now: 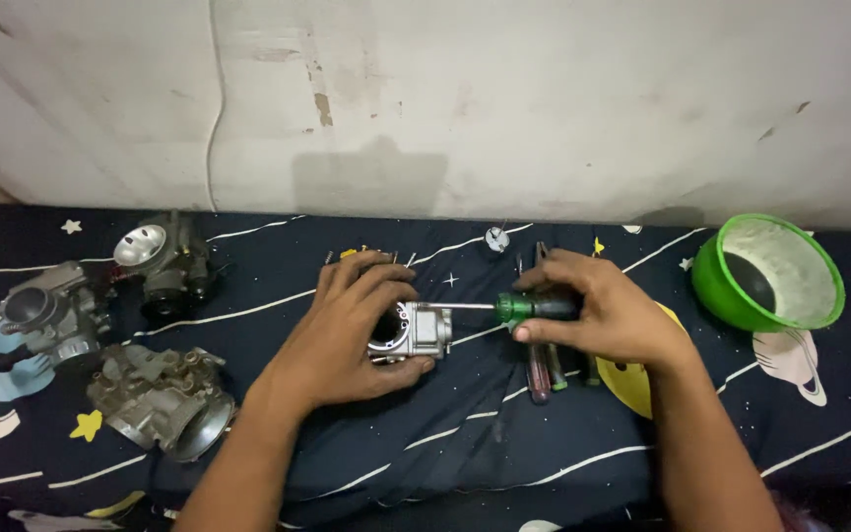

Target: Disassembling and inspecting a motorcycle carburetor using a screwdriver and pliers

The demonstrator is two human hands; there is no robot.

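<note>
Left hand [347,330], head view: fingers wrapped over the top and thumb under the front of a small metal carburetor body [416,331], clamped firmly on it. The body rests on the dark star-patterned cloth [465,443] near the middle of the surface, and the grip appears to serve to steady it against turning force

Right hand [603,315]: closed around the green handle of a screwdriver [529,306], fingers curled over it and thumb beneath. The metal shaft runs level, leftward, with its tip meeting the right face of the carburetor body. Holding the tool in line with the fastener looks intended to keep the tip seated

Under the right hand, spare screwdrivers [542,369] lie side by side on the cloth, handles toward the near edge, close at hand. A few small screws and pins lie scattered just behind the two hands, toward the far edge; their exact kind cannot be told

Three more carburetors are grouped at the left end: one [162,258] near the far edge with its round bore facing up, a second [51,315] to its left, and a third [160,402] nearer the front edge, lying on its side. They sit well apart from the working area

A green bowl [768,273] stands tilted at the far right corner, its mouth facing the camera; what it contains cannot be told
</note>
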